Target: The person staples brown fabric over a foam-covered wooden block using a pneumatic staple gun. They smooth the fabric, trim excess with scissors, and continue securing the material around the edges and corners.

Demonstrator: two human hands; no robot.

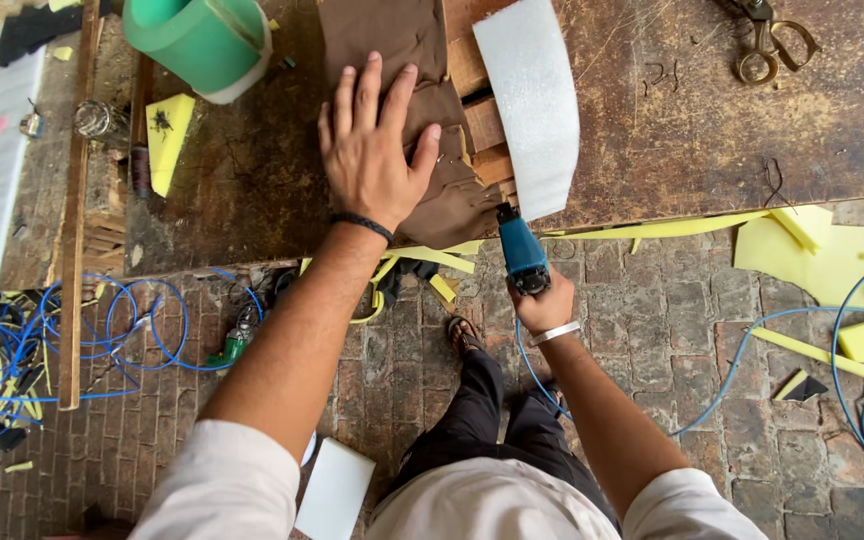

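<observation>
Left hand (372,150): my palm lies flat with fingers spread, pressing the brown fabric (422,120) down on the worn workbench (672,130).
Right hand (544,305): my fingers are closed round the blue pneumatic stapler (520,250); its nose touches the near edge of the fabric, just beside my left thumb.
Under the fabric: wooden blocks (482,120) show beside my left fingers, so I think the cloth covers a wooden piece.
Risk for thumb: the nose is very near my left thumb; if the tool slips toward it, it could hurt me.
Risk for fabric: if my left palm loosens, the cloth may shift or wrinkle.
Risk for hose: the blue air hose (752,330) hangs below my right wrist over the brick floor; a pull on it could turn the tool.
Beside: white foam sheet (532,100) lies just beyond the tool.
</observation>
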